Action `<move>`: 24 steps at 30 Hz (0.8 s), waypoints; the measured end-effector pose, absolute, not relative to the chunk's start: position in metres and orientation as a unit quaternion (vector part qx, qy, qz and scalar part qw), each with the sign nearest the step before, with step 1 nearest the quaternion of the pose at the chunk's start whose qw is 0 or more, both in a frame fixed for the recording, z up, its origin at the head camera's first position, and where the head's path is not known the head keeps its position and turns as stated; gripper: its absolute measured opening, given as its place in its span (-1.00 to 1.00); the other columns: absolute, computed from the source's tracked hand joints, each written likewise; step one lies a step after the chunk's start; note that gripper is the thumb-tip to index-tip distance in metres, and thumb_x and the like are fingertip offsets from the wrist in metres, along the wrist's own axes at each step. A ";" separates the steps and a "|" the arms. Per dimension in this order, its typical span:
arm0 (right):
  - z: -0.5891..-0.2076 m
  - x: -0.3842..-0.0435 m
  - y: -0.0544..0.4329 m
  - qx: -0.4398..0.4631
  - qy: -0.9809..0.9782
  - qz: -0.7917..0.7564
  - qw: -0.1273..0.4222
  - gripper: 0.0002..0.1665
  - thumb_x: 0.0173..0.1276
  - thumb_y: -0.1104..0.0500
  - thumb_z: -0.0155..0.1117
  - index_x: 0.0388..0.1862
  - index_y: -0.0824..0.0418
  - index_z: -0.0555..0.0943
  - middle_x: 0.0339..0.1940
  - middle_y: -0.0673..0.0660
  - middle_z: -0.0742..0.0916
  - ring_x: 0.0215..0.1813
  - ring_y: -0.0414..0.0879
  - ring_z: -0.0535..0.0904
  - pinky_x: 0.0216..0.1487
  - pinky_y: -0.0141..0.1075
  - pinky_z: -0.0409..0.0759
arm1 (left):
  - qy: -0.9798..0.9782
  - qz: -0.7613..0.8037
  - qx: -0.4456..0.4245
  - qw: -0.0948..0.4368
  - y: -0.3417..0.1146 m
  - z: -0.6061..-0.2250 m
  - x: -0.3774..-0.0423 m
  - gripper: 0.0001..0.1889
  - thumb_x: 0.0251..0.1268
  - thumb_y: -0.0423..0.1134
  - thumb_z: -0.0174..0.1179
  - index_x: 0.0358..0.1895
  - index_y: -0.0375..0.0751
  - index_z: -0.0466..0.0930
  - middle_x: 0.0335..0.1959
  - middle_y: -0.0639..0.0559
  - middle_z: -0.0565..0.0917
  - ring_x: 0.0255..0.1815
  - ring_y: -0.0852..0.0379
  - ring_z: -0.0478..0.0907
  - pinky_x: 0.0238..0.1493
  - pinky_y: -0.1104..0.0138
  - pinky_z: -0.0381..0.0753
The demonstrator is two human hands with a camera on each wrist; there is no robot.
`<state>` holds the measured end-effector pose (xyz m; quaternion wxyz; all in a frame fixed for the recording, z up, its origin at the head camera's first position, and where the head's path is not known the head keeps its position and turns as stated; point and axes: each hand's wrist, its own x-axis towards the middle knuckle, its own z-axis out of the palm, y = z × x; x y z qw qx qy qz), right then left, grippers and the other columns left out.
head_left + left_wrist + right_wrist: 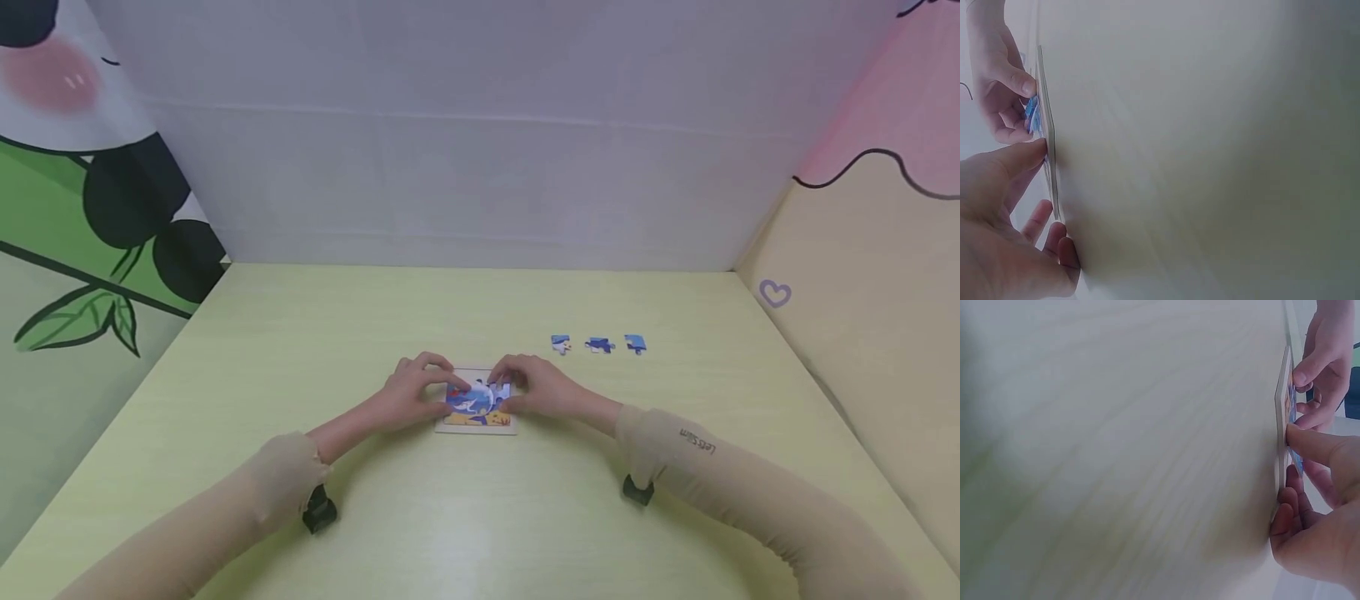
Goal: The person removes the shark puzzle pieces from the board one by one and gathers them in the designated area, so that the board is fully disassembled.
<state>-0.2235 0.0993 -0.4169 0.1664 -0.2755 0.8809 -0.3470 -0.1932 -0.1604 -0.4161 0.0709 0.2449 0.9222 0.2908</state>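
A small jigsaw puzzle in a pale frame (476, 430) lies flat on the table, its picture blue with an orange-yellow strip along the near side. From the left, my left hand (408, 396) rests its thumb and forefinger on the puzzle's left part, with the other fingers beside the frame. My right hand (546, 387) is at the right part, thumb near and fingers far. In the right wrist view it pinches a blue puzzle piece (1298, 464), which stands tilted above the frame. My fingers hide part of the picture.
Three loose puzzle pieces lie in a row beyond my right hand: a blue and white one (560, 343), a dark blue one (600, 344) and a lighter blue one (635, 343). A pale wall (480, 183) closes the table's far side, with printed panels left and right.
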 end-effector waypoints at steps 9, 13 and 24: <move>-0.416 -0.221 0.102 -0.272 0.879 -0.353 0.168 -0.56 0.20 0.16 0.47 0.07 -0.04 0.60 -0.16 -0.01 0.67 -0.13 -0.14 0.51 -0.05 -0.32 0.49 | 0.924 0.289 0.238 0.080 -0.159 -0.416 -0.194 -0.65 0.19 -0.19 0.39 0.06 0.20 0.71 0.24 -0.08 0.47 0.18 -0.17 0.29 0.11 -0.02 0.30; -0.414 -0.220 0.104 -0.274 0.880 -0.350 0.168 -0.54 0.19 0.17 0.47 0.09 -0.03 0.62 -0.14 -0.02 0.70 -0.13 -0.17 0.55 -0.04 -0.33 0.53 | 0.923 0.293 0.235 0.082 -0.159 -0.415 -0.193 -0.66 0.19 -0.19 0.39 0.05 0.19 0.71 0.24 -0.08 0.47 0.18 -0.17 0.29 0.11 -0.02 0.30; -0.408 -0.217 0.102 -0.298 0.899 -0.295 0.128 -0.55 0.24 0.14 0.45 0.14 0.05 0.66 0.00 -0.03 0.73 -0.09 -0.17 0.53 0.01 -0.27 0.53 | 0.925 0.295 0.227 0.073 -0.159 -0.419 -0.195 -0.65 0.16 -0.19 0.41 0.05 0.16 0.68 0.25 -0.10 0.47 0.20 -0.16 0.30 0.13 -0.01 0.31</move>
